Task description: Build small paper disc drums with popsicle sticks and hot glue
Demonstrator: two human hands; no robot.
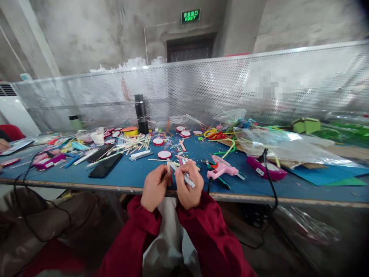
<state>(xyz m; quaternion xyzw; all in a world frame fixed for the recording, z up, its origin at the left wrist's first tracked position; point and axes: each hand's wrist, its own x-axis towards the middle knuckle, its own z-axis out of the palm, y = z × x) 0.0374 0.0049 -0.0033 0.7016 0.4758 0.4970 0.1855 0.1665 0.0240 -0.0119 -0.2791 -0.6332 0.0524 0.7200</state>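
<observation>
Red sleeves (141,227): both forearms reach forward over the wearer's lap to the near edge of the counter (131,176).
Left hand (155,186): at the counter's near edge, fingers pinched on a thin pale stick (168,165) that stands up past their tips.
Right hand (191,188): just beside the left, fingers curled around a whitish pen (188,180) — it slants through the grip, its far end close to the stick.
Pink glue gun (221,167): on the counter just right of the right hand, lying on its side, with dark-handled tools (223,182) partly under it.
Purple box (266,169): farther right, a black cable looping over it and off the counter's edge.
Black phone (105,165): flat on the counter, left of the left hand.
White marker (140,155): between the phone and the nearest red-rimmed lid (164,154), which lies beyond the hands.
Pile of pale sticks (138,143): loosely heaped beyond the marker.
Clear plastic bag (288,146): crumpled over sheets at the right.
Colored cords (215,133): yellow and red loops, left of the bag.
Black flask (141,115): upright near the back, beside a yellow-orange roll (129,131).
Co-worker's hand (3,145): at the far left edge, blurred.
Perforated partition (196,92): runs behind the counter.
Exit sign (190,16): lit green — high on the gray wall (86,38), above a dark doorway (190,50).
</observation>
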